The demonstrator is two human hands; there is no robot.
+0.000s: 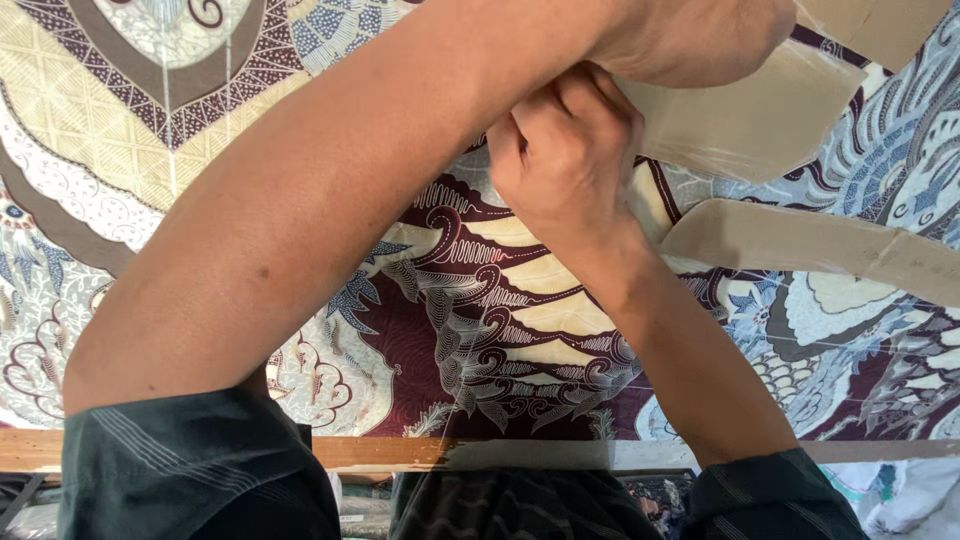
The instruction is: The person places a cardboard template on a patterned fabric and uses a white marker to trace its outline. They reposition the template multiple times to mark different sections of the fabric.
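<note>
A patterned cloth [480,300] in maroon, cream and blue covers nearly everything I see, spread flat and cut off at the left, right and far edges; its near edge ends at a wooden table edge [380,452]. My left arm crosses over it from the near left to the far right, hiding much of the cloth's middle, and my dark sleeves block the near corners. On the cloth at the right lie brown card pieces: a big card [740,120] under my hands, and a long strip [820,245] just nearer, apart from my fingers, running off the right edge. My left hand [700,40] rests on the far part of the big card, its fingers cut off by the top of the frame, so I cannot tell how far they are spread. My right hand [565,150] is curled into a loose fist at the card's left edge, knuckles up, touching it; whether it pinches anything inside the fist is hidden from me.
</note>
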